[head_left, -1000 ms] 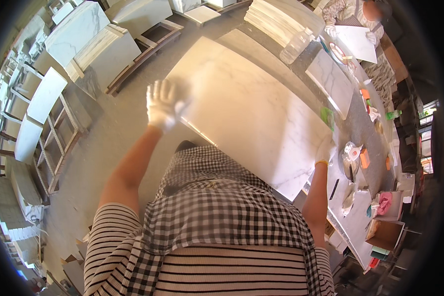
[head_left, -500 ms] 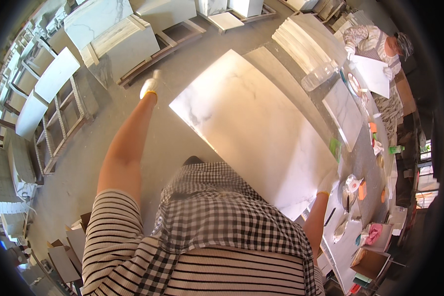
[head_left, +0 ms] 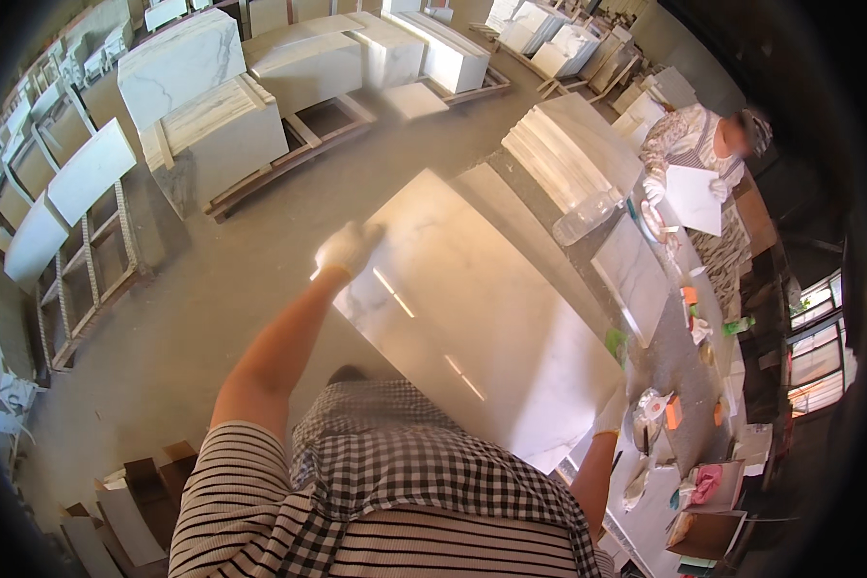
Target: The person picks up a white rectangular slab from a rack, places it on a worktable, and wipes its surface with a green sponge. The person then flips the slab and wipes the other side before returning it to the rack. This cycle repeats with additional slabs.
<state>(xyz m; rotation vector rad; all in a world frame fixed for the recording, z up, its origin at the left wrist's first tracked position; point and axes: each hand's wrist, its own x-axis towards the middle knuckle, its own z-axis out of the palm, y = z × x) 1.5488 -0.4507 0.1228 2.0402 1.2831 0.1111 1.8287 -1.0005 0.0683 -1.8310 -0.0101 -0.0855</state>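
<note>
A large polished marble slab [head_left: 482, 328], white with grey veining, lies at a slant in front of me. My left hand [head_left: 349, 249], in a white glove with a yellow cuff, is at its far left edge. The fingers bend over the upper face; what lies under the palm is hidden. At the slab's near right corner, my gloved right hand [head_left: 609, 416] grips the edge, its fingers partly lost against the pale stone. Light streaks reflect off the slab between the hands.
Beyond it stand a stack of slabs [head_left: 561, 159] and a clear plastic bottle [head_left: 588, 220]. A smaller slab [head_left: 631, 275] lies to the right. A co-worker [head_left: 694, 159] holds a white panel. Orange blocks [head_left: 673, 412], boxes [head_left: 708, 539] and a metal rack [head_left: 91, 260] surround the area.
My left hand has come back from beyond the slab's left side onto its far left edge. The right hand stays at the near right corner. The whole view has shifted.
</note>
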